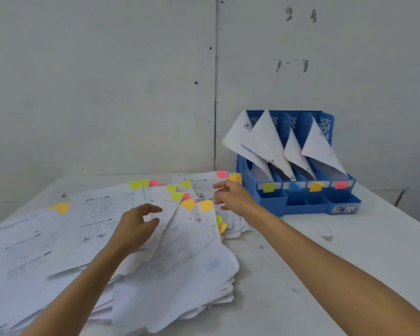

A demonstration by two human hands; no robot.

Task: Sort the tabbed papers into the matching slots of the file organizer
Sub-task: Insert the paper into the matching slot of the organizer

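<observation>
1. Nearest me, the tabbed papers (pixel 175 263) are lying in a loose, fanned pile on the left half of the white worktop (pixel 325 263), with their coloured tabs pointing away from me
2. My left hand (pixel 136 226) is resting on the middle of the pile, thumb and fingers curled at the edge of a sheet carrying a green tab (pixel 177 196); I cannot tell whether it is pinching that sheet or only steadying it
3. My right hand (pixel 230 195) is hovering further out, fingers spread and holding nothing, just beside an orange tab (pixel 206 206) and near a far sheet showing a pink tab (pixel 221 174)
4. I am judging this as the picking step: I am choosing the next sheet, and none is lifted clear yet
5. Furthest off, by the wall, the blue file organizer (pixel 301 207) is standing right of the pile, its slots already holding filed sheets (pixel 267 139) that are flopping forward; its front is showing a green label (pixel 268 187), blue label (pixel 295 186), orange label (pixel 315 186) and pink label (pixel 341 184), left to right
6. The next move is calling for closing my right fingers on one sheet only, reading its tab colour, and carrying it to the same-coloured slot without dragging neighbours along
</observation>
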